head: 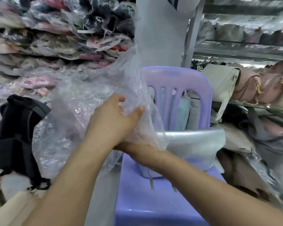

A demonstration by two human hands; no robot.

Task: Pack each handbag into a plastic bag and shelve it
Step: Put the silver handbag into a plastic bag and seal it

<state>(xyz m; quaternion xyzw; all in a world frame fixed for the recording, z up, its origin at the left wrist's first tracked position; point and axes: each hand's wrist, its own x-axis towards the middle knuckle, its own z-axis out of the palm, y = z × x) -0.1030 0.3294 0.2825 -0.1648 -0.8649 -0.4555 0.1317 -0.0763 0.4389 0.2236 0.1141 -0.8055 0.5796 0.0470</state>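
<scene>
plastic bag [91, 98]: clear, crumpled, held up over the chair | left hand [114, 116]: thumb and fingers curled, pinching the film | right hand [138, 137]: covered by the film, grip cannot be told | handbag [194, 144]: silvery, lying on seat of purple chair [162, 206] | black backpack [18, 128] at left | pink handbag [252, 90] on shelf [238, 52] at right

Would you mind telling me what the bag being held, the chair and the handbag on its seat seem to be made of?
The plastic bag: thin clear film, glossy; it crinkles and shows through. The chair: moulded lilac plastic, smooth with soft glare. The handbag: probably silver faux leather, metallic sheen; blurred, so unsure.
</scene>
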